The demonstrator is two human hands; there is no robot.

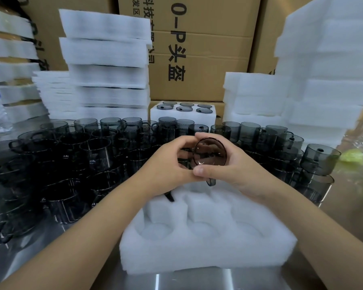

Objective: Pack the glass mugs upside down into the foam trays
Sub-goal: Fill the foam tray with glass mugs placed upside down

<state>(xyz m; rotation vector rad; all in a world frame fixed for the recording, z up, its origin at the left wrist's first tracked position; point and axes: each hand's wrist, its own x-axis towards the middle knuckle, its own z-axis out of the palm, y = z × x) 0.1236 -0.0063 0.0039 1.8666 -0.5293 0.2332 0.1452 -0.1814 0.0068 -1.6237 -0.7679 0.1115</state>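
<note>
A smoky grey glass mug (210,153) is gripped on its side, handle down, by the curled fingers of the left hand (166,164) and right hand (237,168), above a white foam tray (208,258) on the steel table (197,280).

Glossy smoked-glass mug (209,152), matt spongy white foam tray (208,250), shiny steel table (197,279), matt cardboard boxes (199,59)

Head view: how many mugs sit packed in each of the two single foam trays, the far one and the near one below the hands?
Far tray: 6 mugs
Near tray: 0 mugs
Total: 6 mugs
</note>
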